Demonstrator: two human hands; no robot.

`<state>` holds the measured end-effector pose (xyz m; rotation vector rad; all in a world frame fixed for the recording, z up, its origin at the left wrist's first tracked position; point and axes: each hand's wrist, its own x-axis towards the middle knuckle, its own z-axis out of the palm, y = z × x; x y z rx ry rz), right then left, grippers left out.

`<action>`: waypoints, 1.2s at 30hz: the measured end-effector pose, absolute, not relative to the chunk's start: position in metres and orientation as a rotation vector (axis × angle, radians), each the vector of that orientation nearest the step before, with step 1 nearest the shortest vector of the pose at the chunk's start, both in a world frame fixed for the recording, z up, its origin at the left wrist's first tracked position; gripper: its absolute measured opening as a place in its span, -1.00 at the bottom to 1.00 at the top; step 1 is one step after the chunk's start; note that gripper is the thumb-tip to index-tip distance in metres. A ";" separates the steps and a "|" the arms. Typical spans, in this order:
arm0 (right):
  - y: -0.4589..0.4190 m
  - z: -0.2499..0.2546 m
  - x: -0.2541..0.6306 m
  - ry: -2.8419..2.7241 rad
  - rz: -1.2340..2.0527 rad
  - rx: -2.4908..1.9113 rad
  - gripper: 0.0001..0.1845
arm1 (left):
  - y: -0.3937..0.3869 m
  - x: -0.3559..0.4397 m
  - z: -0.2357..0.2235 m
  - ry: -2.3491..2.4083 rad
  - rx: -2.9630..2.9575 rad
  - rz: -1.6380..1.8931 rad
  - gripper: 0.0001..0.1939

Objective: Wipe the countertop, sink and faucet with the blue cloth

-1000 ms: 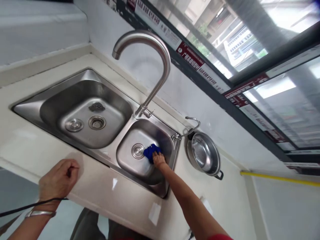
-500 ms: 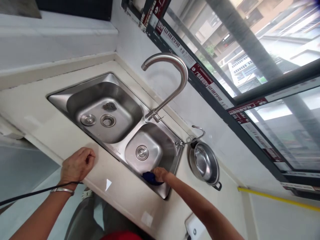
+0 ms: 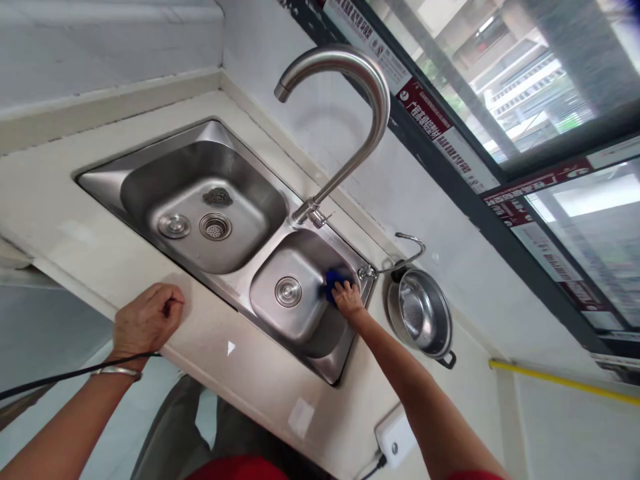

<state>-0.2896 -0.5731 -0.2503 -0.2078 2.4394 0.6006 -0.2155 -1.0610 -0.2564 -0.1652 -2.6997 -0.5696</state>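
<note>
My right hand [image 3: 349, 298] reaches into the smaller basin of the steel double sink [image 3: 273, 258] and presses a dark blue cloth [image 3: 334, 281] against that basin's right-hand wall. The fingers bend over the cloth, hiding part of it. My left hand [image 3: 150, 317] rests closed in a loose fist on the counter's front edge; nothing shows inside it. A round drain strainer [image 3: 289, 291] sits in the smaller basin's floor. In the larger basin are an open drain [image 3: 215, 227], a loose strainer [image 3: 174, 225] and a dark grey scouring pad [image 3: 217, 196].
A tall curved faucet [image 3: 367, 140] rises behind the sink. To the right, a metal pot [image 3: 440, 320] with a strainer inside stands near a small thin tap [image 3: 411, 248]. A white box [image 3: 395, 437] with a black cord lies at the counter's near right. A yellow pipe [image 3: 560, 380] runs along the wall.
My right hand has carried the blue cloth from the basin's near side to its right-hand wall, farther back. The left fist stays on the counter edge. The view has shifted closer.
</note>
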 end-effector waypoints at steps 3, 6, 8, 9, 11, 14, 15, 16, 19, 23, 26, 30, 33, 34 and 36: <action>-0.579 -0.246 -0.261 2.438 0.541 -0.146 -0.56 | -1.061 -0.217 -0.257 -2.714 -0.159 -0.589 -0.83; -0.593 -0.240 -0.233 2.415 0.438 -0.111 -0.60 | -1.062 -0.219 -0.259 -2.718 -0.142 -0.576 -0.83; -0.609 -0.238 -0.212 2.397 0.358 -0.096 -0.63 | -1.062 -0.219 -0.259 -2.726 -0.123 -0.579 -0.83; -0.617 -0.238 -0.201 2.391 0.315 -0.087 -0.64 | -1.062 -0.219 -0.260 -2.732 -0.114 -0.583 -0.83; -0.633 -0.238 -0.181 2.396 0.204 -0.041 -0.66 | -1.062 -0.219 -0.259 -2.744 -0.104 -0.604 -0.81; -0.645 -0.239 -0.166 2.428 -0.003 0.063 -0.69 | -1.061 -0.220 -0.257 -2.772 -0.076 -0.634 -0.79; -0.644 -0.239 -0.166 2.436 -0.072 0.092 -0.69 | -1.061 -0.220 -0.257 -2.772 -0.071 -0.636 -0.79; -0.641 -0.239 -0.168 2.444 -0.130 0.117 -0.68 | -1.060 -0.219 -0.256 -2.768 -0.071 -0.630 -0.79; -0.621 -0.237 -0.189 2.498 -0.246 0.211 -0.56 | -1.059 -0.219 -0.255 -2.747 -0.088 -0.572 -0.79; -0.588 -0.236 -0.238 2.673 -0.227 0.315 -0.43 | -1.058 -0.219 -0.257 -2.734 -0.049 -0.545 -0.82; -0.576 -0.246 -0.265 2.757 0.116 0.190 -0.33 | -1.058 -0.220 -0.261 -2.709 -0.009 -0.547 -0.83; -0.589 -0.277 -0.259 2.534 0.444 0.006 -0.43 | -1.059 -0.219 -0.261 -2.735 -0.008 -0.604 -0.81; -0.614 -0.298 -0.235 2.439 0.412 -0.057 -0.53 | -1.059 -0.217 -0.255 -2.773 -0.020 -0.669 -0.79; -0.622 -0.303 -0.228 2.408 0.397 -0.084 -0.54 | -1.059 -0.217 -0.253 -2.777 -0.024 -0.688 -0.79; -0.637 -0.308 -0.214 2.354 0.353 -0.163 -0.57 | -1.058 -0.216 -0.250 -2.779 -0.037 -0.710 -0.79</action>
